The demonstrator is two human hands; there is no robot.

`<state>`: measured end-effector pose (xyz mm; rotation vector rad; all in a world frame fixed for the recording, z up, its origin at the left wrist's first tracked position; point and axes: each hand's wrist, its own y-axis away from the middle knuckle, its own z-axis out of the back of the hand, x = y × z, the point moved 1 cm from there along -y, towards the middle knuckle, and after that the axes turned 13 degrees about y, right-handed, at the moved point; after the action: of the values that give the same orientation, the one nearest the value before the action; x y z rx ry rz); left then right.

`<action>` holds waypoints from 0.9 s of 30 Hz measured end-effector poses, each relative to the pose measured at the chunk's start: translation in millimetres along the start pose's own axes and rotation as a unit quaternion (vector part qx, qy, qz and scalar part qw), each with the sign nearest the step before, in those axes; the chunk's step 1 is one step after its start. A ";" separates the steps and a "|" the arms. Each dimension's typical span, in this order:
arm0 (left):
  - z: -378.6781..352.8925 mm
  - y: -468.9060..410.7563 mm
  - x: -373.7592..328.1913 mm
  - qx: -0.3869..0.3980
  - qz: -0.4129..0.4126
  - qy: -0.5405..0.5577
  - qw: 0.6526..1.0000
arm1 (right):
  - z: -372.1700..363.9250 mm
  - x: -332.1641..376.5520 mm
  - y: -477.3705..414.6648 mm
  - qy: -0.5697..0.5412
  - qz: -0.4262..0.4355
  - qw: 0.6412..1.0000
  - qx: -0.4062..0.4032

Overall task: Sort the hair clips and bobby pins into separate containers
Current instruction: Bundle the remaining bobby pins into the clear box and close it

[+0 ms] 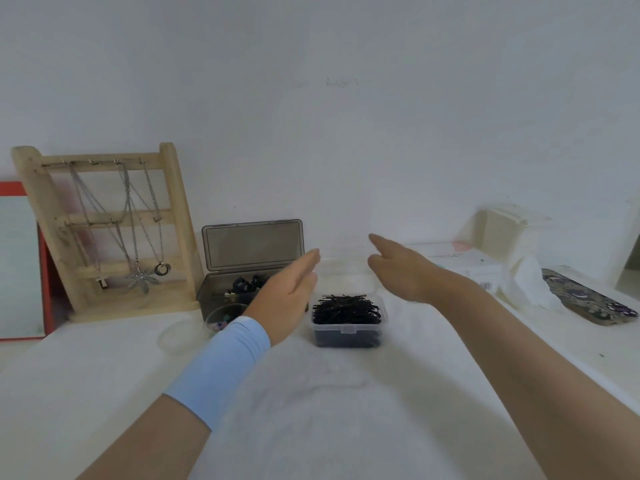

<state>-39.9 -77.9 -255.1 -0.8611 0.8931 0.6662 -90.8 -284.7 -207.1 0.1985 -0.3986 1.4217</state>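
Observation:
A small clear box (348, 336) stands at the table's middle, heaped with black bobby pins (346, 308); its clear lid (346, 271) stands up behind it. Left of it a smoky grey box (211, 299) has its lid (252, 244) raised and dark hair clips (247, 285) inside. My left hand (289, 296), fingers straight, hovers between the two boxes and holds nothing. My right hand (398, 268), fingers straight, reaches over the clear lid's right side, empty. A blue wrist sleeve (221, 368) covers my left wrist.
A wooden jewellery stand (104, 230) with necklaces leans at the back left, beside a red-framed panel (20, 265). A small clear round dish (176, 336) and a cup (221, 315) sit by the grey box. Tissues (526, 282), white boxes and a patterned case (588, 299) lie right.

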 end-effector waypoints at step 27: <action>2.3 15.3 -2.3 0.196 -0.023 -0.285 0.938 | -2.3 4.7 25.3 0.234 0.122 0.961 0.081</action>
<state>-52.2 -68.6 -257.7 -0.2957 0.4506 0.6210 -114.9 -275.9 -209.9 -0.0607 0.0879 1.6895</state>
